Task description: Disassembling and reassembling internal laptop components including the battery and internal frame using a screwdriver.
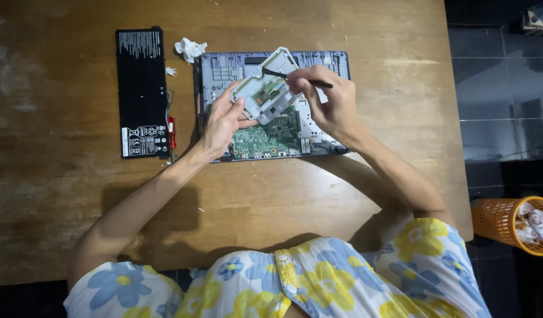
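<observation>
1. We take the opened laptop base as our landmark; it lies flat on the wooden table, its inner side up, with a green circuit board showing in its near half.
2. Our left hand sits at the base's left edge, fingers closed around the lower left side of a pale grey touchpad panel, holding it tilted above the base.
3. Our right hand hovers over the base's right half, pinched around a thin black tool (its kind is too small to tell), whose tip meets the upper side of the panel.
4. A small green board is visible on the panel's upturned face.
5. Left of the base, well apart from both hands, a long black battery pack lies flat, with thin wires and a red connector at its side nearest the base.
6. Just beyond the base's far left corner rests a crumpled white tissue.
7. Far right of the base, off the table, an orange basket stands on the dark floor.
</observation>
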